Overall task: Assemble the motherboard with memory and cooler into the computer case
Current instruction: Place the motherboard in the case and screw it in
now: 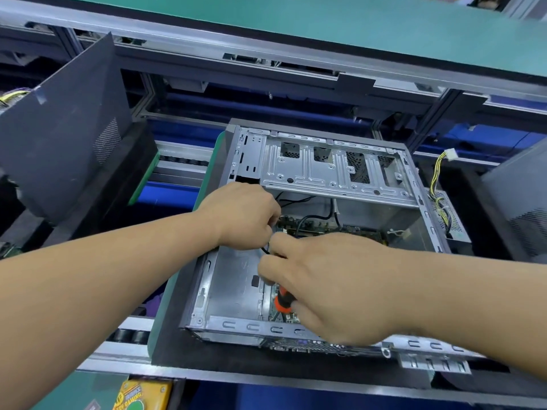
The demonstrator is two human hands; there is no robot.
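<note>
right hand (331, 279) grips screwdriver (282, 303) | left hand (245, 216) pinches cable (299, 224)

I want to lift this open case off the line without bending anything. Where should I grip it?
Take the case by its outer frame rails, one hand on the left edge and one on the right, from above. The open top exposes the motherboard and black cables, so keep fingers outside.

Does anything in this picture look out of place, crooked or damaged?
Nothing looks damaged or spilled. One oddity: the right hand holds an orange-and-black screwdriver while also handling a black cable with the left hand inside the open computer case.
</note>
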